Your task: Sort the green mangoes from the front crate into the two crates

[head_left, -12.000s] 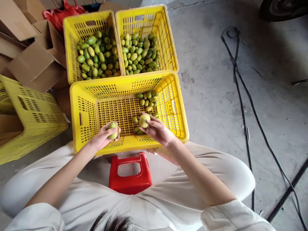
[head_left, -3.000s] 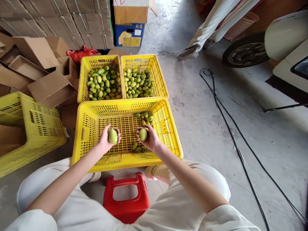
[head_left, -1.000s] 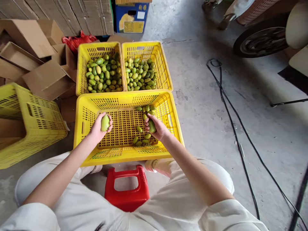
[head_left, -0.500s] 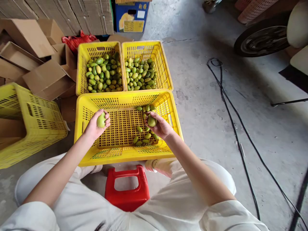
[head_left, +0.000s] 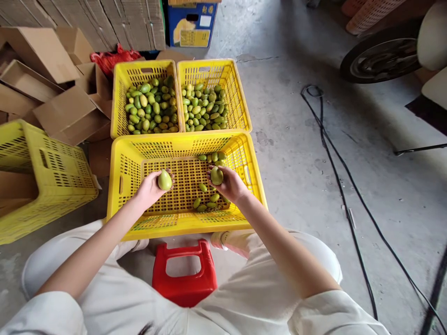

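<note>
My left hand (head_left: 152, 187) is closed round a pale green oval fruit (head_left: 165, 180), its palm turned up. Opposite it, my right hand (head_left: 232, 183) cradles another green fruit (head_left: 217, 176) with the fingers curled beneath. Both hands are over the near yellow plastic crate (head_left: 117, 195), a gap between them. On the right side of that crate's floor lie several loose green fruits (head_left: 211, 204), with more (head_left: 212, 157) toward its far right corner. My right hand and wrist hide part of them. The exact kind of fruit does not show.
Two yellow crates full of green and yellowish fruit, the left one (head_left: 116, 100) and the right one (head_left: 243, 100), stand beyond the near crate. A red stool (head_left: 185, 288) is between my legs. Cardboard boxes (head_left: 66, 116), a tilted yellow crate (head_left: 59, 186) and a black cable (head_left: 335, 163) lie around.
Since half a second ago, my left hand has moved right and its fingers have loosened round the fruit. My right hand has turned its palm up, the fruit shifting slightly left.
</note>
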A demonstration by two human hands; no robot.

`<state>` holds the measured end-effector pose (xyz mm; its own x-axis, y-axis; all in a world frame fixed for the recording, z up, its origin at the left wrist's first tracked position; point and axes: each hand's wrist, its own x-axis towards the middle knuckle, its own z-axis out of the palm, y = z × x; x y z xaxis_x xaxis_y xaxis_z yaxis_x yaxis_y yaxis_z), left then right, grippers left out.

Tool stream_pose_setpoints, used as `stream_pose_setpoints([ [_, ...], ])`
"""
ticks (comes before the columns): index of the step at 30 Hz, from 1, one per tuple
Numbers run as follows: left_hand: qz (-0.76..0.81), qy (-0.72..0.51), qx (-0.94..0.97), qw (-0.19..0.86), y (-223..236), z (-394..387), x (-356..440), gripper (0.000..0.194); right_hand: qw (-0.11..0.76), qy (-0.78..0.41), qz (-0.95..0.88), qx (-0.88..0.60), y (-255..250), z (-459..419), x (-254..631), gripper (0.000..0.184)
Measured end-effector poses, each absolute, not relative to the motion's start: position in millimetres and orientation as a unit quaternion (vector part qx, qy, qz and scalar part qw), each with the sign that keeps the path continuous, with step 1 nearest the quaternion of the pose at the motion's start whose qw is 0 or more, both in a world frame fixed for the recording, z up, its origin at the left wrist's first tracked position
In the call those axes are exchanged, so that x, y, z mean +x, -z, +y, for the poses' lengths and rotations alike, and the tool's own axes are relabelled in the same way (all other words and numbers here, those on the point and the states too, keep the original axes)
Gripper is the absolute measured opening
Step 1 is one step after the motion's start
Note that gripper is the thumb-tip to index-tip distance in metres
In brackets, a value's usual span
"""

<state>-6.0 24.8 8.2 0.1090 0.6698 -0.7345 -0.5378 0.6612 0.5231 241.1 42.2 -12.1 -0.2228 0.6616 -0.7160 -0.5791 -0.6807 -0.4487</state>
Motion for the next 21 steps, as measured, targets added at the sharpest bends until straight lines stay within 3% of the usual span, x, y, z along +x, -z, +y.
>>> stream_pose_setpoints([
  [6, 0.479, -0.456, 0.076, 0.746, -16.6, 34.3, -16.6, 0.007, 0.421, -0.779, -0.048, -0.462, 15.0, 43.9, 247.6, 0.012],
  [15, 0.561, -0.307, 0.049, 0.767, -4.2, 15.8, 1.0, 0.021, 0.351, -0.767, -0.103, -0.527, 27.3, 33.2, 236.3, 0.029],
  [21, 0.5, -0.365, 0.03, 0.785, -10.7, 19.6, -1.3, 0.008, 0.383, -0.779, -0.11, -0.484, 24.3, 39.3, 239.5, 0.025],
])
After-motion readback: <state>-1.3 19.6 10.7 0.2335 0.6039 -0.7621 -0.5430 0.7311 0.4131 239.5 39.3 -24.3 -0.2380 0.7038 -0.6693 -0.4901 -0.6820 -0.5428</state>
